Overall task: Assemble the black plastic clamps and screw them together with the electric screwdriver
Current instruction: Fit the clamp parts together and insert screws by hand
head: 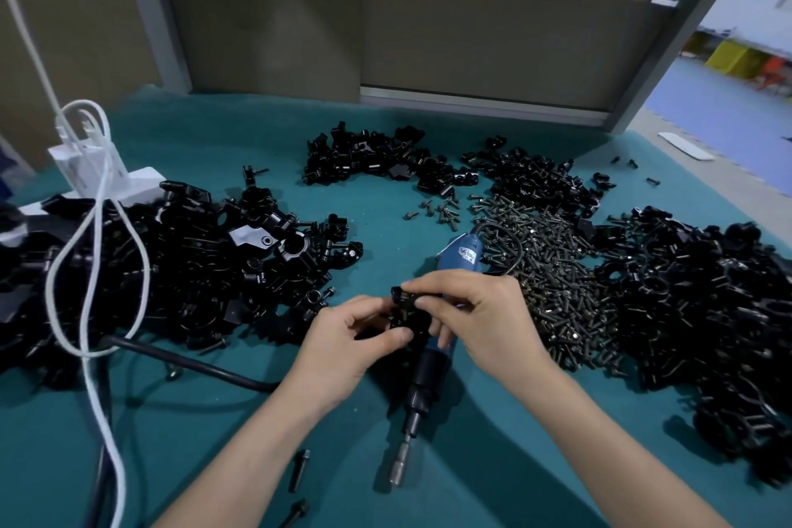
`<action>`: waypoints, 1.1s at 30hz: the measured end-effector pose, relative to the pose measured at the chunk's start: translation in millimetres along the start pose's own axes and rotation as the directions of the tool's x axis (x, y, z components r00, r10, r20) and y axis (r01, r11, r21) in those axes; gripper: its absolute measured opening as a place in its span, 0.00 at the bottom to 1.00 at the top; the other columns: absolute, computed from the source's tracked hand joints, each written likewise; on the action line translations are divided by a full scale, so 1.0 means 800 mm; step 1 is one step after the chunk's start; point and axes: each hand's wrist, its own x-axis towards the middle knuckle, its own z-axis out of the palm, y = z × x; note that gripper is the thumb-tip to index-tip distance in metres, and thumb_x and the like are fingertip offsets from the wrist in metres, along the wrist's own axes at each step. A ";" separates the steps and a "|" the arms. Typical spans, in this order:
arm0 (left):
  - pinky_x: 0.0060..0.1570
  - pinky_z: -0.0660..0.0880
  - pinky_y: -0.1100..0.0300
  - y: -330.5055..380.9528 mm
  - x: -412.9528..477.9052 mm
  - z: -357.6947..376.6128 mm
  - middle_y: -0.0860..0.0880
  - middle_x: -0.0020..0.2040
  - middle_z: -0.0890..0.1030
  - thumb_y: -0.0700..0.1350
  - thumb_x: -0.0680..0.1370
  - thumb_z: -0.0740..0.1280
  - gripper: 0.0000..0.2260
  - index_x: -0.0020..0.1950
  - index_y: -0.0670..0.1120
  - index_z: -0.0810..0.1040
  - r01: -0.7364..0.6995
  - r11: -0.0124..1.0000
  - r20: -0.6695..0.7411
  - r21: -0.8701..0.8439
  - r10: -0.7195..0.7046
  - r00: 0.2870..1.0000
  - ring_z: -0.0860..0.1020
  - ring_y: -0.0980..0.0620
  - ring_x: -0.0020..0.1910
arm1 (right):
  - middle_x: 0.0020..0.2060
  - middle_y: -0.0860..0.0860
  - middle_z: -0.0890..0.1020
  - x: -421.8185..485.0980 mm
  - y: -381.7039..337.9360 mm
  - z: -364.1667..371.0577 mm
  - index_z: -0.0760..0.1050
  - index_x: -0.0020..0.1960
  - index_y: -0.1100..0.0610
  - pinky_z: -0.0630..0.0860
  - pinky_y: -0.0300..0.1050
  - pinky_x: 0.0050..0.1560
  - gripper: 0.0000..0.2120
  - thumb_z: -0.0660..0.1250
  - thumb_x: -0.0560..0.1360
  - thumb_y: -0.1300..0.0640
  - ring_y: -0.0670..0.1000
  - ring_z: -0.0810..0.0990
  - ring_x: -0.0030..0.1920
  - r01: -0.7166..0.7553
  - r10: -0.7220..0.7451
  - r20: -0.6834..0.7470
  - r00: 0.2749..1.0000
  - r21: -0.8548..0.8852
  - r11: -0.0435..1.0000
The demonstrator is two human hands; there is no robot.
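Both my hands meet over the middle of the green table (214, 463) around a small black plastic clamp (406, 311). My left hand (347, 349) holds the clamp from below with thumb and fingers curled round it. My right hand (475, 313) pinches its upper part from the right. Under my hands lies the blue electric screwdriver (428, 373), its metal bit pointing toward me. A heap of dark screws (553, 270) lies to the right of the hands.
Piles of black clamp parts lie left (180, 266), far centre (377, 161) and right (707, 313). A white cable (96, 270) loops over the left pile, and a black cord (193, 364) crosses the table. Two loose bolts (298, 469) lie near the front edge.
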 end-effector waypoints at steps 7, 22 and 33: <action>0.50 0.75 0.56 -0.002 0.001 -0.001 0.38 0.47 0.82 0.33 0.70 0.74 0.14 0.49 0.51 0.84 -0.001 1.000 0.006 -0.016 0.001 1.000 0.77 0.54 0.41 | 0.45 0.53 0.84 -0.008 0.006 0.017 0.84 0.49 0.61 0.75 0.29 0.39 0.09 0.72 0.71 0.69 0.35 0.75 0.33 0.195 -0.225 -0.136 0.965 -0.205 0.959; 0.53 0.76 0.51 -0.002 0.000 0.000 0.39 0.44 0.83 0.31 0.71 0.72 0.11 0.48 0.45 0.83 0.037 0.994 0.028 -0.105 -0.034 0.999 0.79 0.50 0.42 | 0.45 0.52 0.84 -0.014 0.004 0.025 0.85 0.47 0.61 0.79 0.38 0.44 0.07 0.72 0.70 0.67 0.44 0.81 0.42 0.277 -0.342 -0.187 0.921 -0.302 0.912; 0.59 0.76 0.50 -0.002 0.000 0.001 0.52 0.51 0.85 0.32 0.70 0.73 0.20 0.50 0.57 0.84 -0.010 0.993 -0.006 -0.118 0.009 1.000 0.81 0.50 0.52 | 0.49 0.54 0.84 -0.012 0.009 0.013 0.84 0.52 0.62 0.74 0.27 0.45 0.10 0.71 0.71 0.66 0.36 0.77 0.42 0.297 -0.312 -0.040 0.949 -0.221 0.929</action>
